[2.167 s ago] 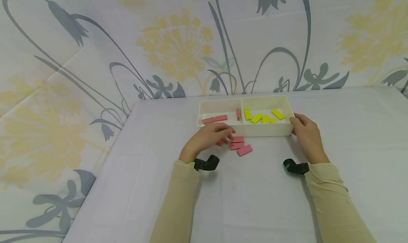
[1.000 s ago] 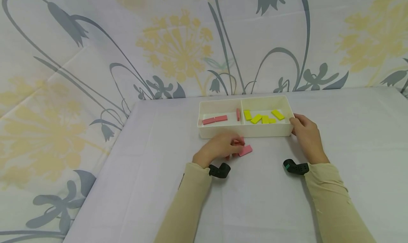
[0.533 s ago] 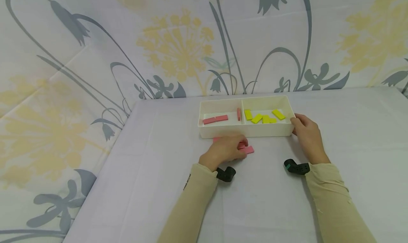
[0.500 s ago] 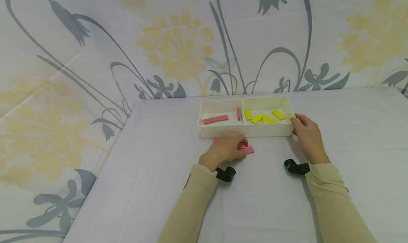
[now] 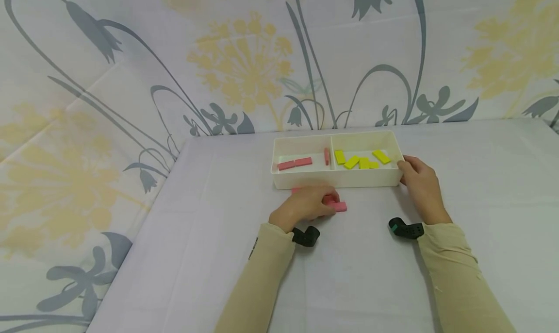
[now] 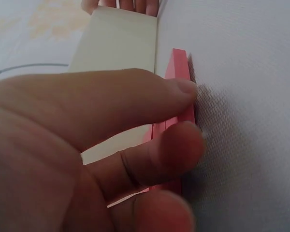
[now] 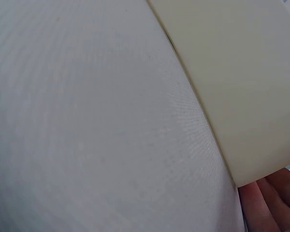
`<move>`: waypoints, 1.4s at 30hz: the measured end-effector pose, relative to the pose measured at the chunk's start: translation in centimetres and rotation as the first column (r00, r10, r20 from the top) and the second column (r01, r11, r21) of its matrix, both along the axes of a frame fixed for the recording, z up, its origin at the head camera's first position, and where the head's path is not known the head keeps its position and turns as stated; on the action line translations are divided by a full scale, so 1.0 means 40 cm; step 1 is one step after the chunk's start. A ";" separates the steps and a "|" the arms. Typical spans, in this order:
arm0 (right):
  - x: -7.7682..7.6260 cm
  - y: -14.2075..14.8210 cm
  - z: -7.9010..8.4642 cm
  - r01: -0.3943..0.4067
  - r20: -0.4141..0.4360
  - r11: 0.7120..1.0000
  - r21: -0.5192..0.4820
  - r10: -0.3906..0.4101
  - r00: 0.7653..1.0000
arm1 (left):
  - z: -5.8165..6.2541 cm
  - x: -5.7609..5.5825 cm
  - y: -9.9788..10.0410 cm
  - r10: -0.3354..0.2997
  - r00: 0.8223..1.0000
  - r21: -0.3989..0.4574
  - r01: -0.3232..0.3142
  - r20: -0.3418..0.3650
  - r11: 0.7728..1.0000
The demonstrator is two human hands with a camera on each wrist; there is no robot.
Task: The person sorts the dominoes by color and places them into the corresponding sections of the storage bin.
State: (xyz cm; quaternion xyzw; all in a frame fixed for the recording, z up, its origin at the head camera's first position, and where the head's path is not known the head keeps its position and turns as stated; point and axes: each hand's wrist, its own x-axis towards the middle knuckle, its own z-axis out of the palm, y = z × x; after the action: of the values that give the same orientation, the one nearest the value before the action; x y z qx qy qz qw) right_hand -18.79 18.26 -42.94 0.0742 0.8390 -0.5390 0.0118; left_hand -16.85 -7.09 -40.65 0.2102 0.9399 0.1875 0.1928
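In the head view my left hand (image 5: 305, 204) is bent over pink blocks (image 5: 339, 207) lying on the cloth just in front of the white divided box (image 5: 336, 179). The left wrist view shows its thumb and a finger pinching a flat pink block (image 6: 180, 60) at the edge, low on the cloth. Other pink pieces are mostly hidden beneath that hand. My right hand (image 5: 421, 187) grips the box's right end, thumb at the rim and fingers behind the wall. The right wrist view has the box wall (image 7: 246, 87) with fingers (image 7: 280, 198) past its corner.
Several pink blocks (image 5: 301, 162) lie in the box's left compartment, one on edge by the divider (image 5: 332, 151). Several yellow blocks (image 5: 351, 162) lie in the right one. A flower-patterned cloth (image 5: 244, 56) hangs behind the white-covered table (image 5: 349, 274).
My left hand has moved right and nearer from the box's front edge onto the pink blocks. Lately the visible pink block has turned straighter. My right hand stays on the box.
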 end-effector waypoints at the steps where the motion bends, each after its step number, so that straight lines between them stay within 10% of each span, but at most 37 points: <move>1: 0.000 0.000 0.000 0.000 -0.001 1.000 0.001 0.000 1.000 | 0.000 -0.001 0.000 -0.008 1.000 -0.003 0.008 -0.004 1.000; 42: 0.001 -0.001 -0.001 -0.007 0.003 1.000 -0.008 0.007 1.000 | 0.007 0.015 0.006 -0.015 0.989 -0.001 0.016 0.144 1.000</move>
State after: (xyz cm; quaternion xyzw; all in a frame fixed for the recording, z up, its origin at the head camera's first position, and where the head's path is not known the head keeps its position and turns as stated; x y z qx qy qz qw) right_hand -18.74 18.21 -43.00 0.0719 0.8370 -0.5423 0.0153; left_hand -16.26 -6.84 -40.36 0.2033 0.9221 0.1998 0.2619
